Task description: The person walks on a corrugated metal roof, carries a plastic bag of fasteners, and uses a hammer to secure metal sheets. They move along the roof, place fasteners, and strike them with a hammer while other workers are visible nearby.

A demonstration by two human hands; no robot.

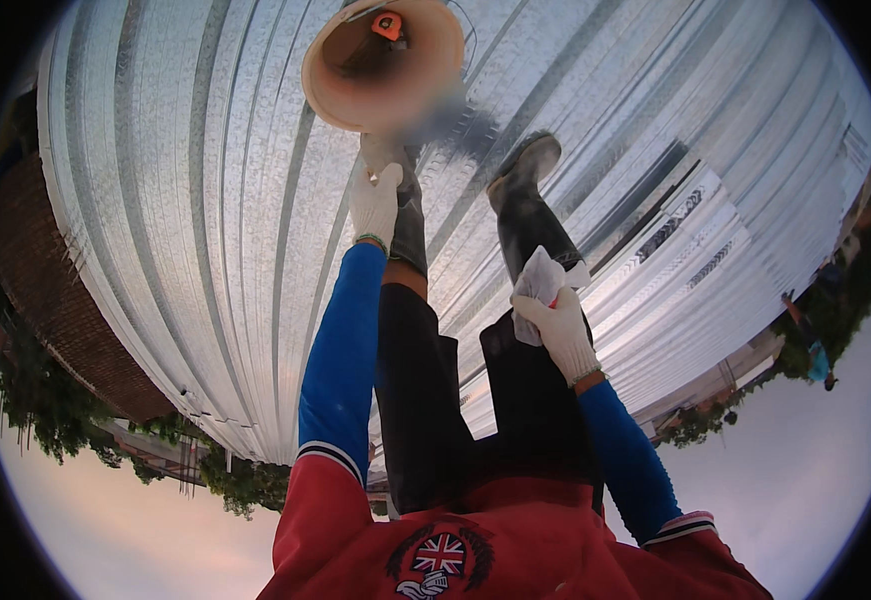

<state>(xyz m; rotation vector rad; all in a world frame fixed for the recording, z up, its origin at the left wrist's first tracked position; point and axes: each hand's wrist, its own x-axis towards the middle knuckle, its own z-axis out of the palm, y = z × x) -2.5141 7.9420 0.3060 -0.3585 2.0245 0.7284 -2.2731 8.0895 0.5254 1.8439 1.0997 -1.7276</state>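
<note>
**A:** What were the two hands doing?

**B:** Both wore white gloves, on blue sleeves. The left hand (373, 200) reached up the middle of the frame, fingers curled around the lower rim of a bucket (383, 62) at the top centre. The right hand (558, 330), right of centre, was closed around a crumpled white cloth (538, 283) and pressed it against the right boot (525, 205).

**B:** The bucket was orange-tan and round. Its open mouth faced the camera, so its long axis ran away from the viewer. A small orange object sat inside near the top.

**A:** Any labels or signs?

**B:** A round flag emblem (438, 553) in red, white and blue sat on the red shirt (515, 545) at the bottom centre. Dark printed strips (677, 222) ran diagonally across the metal at the right.

**A:** What surrounded them?

**B:** A ribbed metal roof (195, 200) filled most of the frame. Two dark rubber boots pointed towards the top, with dark trousers (425, 400) below them. The left boot lay partly hidden behind the left hand. A brick wall (45, 260) curved along the left edge, with trees (35, 400) below it.
</note>
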